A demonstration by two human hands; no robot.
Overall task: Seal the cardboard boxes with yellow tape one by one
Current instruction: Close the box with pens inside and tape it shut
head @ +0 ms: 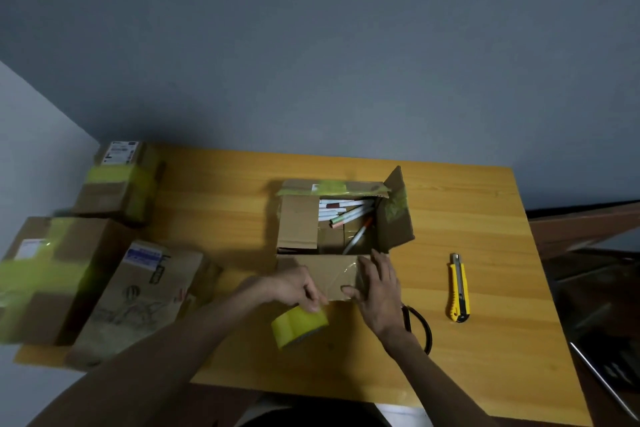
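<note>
The left hand (294, 288) is gripping the yellow tape roll (299, 326) just in front of the open box (298, 225); the right hand (379, 284) is pressing flat-fingered on its near flap (322, 270) (pens (346, 211) showing inside). Unclosed flaps risk springing up, wrinkling the tape.

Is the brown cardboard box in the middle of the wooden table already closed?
No, the brown cardboard box is open, with its flaps spread and pens visible inside.

Head camera looks steeply down, close over table (450, 204).
</note>
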